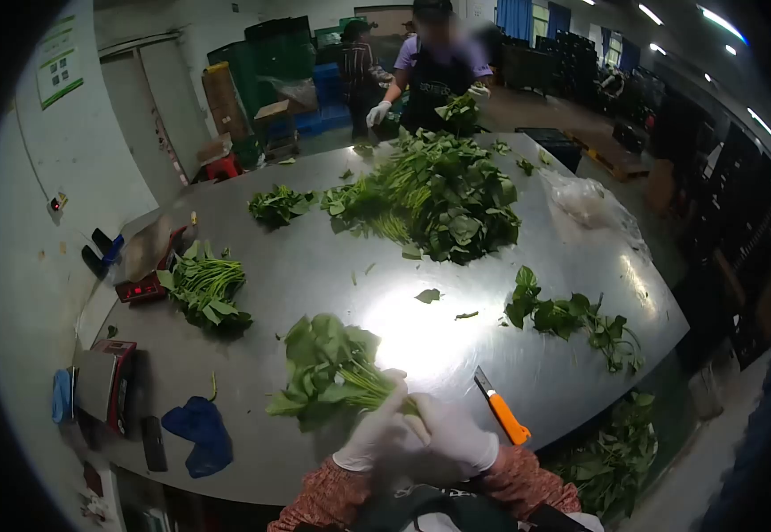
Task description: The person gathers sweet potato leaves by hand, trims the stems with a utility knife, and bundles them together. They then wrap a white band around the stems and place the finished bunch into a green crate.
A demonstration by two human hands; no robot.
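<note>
My left hand (375, 433), in a white glove, is closed around the stems of a bunch of leafy greens (323, 368). The leaves point away to the left, above the steel table. My right hand (458, 432), also gloved, is closed at the cut stem ends, touching the left hand; its fingertips are partly hidden. Just right of it lies an orange utility knife (505, 417), blade out and pointing away from me. Loose leaves (428, 295) are scattered beyond the bunch.
A large heap of greens (448, 191) covers the table's (314, 266) far middle. Smaller piles (204, 288) and vines (572, 315) lie left and right. Scales (106, 381), a blue cloth (197, 434) and a plastic bag (590, 204) are near the edges. A co-worker (439, 71) stands opposite.
</note>
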